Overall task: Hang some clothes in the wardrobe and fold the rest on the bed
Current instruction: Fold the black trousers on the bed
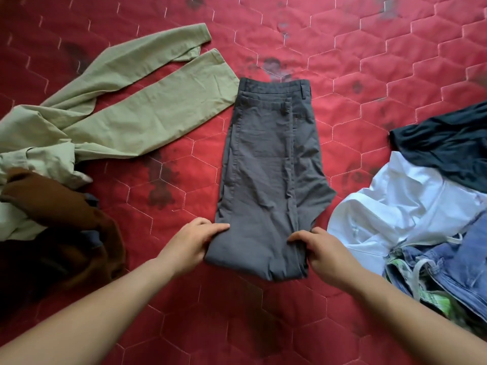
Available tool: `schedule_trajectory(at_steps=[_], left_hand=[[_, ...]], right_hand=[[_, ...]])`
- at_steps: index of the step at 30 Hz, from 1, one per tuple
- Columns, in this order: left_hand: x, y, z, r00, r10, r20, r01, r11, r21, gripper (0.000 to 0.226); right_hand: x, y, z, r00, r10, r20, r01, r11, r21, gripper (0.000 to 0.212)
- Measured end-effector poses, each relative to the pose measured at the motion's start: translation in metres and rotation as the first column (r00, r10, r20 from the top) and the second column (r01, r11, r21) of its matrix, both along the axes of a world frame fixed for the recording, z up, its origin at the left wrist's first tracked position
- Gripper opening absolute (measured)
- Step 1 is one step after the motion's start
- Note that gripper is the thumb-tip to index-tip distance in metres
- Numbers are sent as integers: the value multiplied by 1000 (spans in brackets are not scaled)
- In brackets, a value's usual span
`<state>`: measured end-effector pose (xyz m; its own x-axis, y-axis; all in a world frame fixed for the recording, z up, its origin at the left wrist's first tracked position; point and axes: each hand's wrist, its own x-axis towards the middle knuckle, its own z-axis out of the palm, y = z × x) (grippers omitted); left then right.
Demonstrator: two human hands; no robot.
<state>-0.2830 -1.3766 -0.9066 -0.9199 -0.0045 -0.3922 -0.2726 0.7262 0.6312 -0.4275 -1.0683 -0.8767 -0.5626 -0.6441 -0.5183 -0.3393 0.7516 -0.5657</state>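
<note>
Fingers point(217, 228) of the left hand point(193, 245) and right hand point(325, 255) are curled, thumbs on top, pinching the near side edges of the grey trousers point(266, 159). These lie folded lengthwise mid-bed point(369, 61), with green trousers point(126, 101) to the left and a white garment point(395, 206) to the right.

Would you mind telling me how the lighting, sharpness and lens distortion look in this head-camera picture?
Head view: soft, even light, no glare, only faint shadows around the grey trousers; wide-angle bending stretches the green trousers and red quilt toward the edges; the left hand and right hand look reasonably sharp, the top corners softer.
</note>
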Motion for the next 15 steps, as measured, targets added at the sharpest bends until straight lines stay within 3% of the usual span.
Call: schedule_trajectory(at_steps=[2, 3, 5, 8, 9, 11, 13, 14, 15], left_hand=[[-4, -2, 5, 983, -101, -151, 89, 992, -89, 59], [-10, -2, 9, 968, -117, -221, 94, 989, -111, 51], [-26, -5, 22, 954, -30, -297, 13, 998, -57, 37], [-75, -15, 53, 917, 318, -242, -267, 938, 222, 28], [-98, -19, 62, 877, 461, -138, -371, 830, 416, 24], [-148, -27, 66, 807, 583, 94, -439, 485, 756, 25], [-187, -31, 51, 788, 560, 254, -446, 235, 864, 24], [-196, -30, 38, 788, 530, 314, -481, 211, 851, 24], [-197, -26, 22, 786, 503, 360, -538, 269, 799, 25]], right_hand=[[-2, 1, 6, 933, 149, -328, -181, 981, -69, 46], [-4, 0, 10, 901, 123, -417, -193, 973, -129, 38], [-15, -4, 20, 902, -39, -429, -89, 957, -276, 20], [-63, -19, 48, 951, -257, -173, 151, 872, -465, 10], [-86, -28, 57, 944, -327, -37, 268, 830, -489, 19], [-136, -51, 67, 861, -446, 244, 502, 673, -543, 40], [-175, -73, 61, 724, -422, 546, 684, 540, -490, 46], [-185, -80, 48, 652, -394, 648, 735, 540, -411, 48], [-188, -82, 32, 598, -376, 708, 743, 592, -313, 48]])
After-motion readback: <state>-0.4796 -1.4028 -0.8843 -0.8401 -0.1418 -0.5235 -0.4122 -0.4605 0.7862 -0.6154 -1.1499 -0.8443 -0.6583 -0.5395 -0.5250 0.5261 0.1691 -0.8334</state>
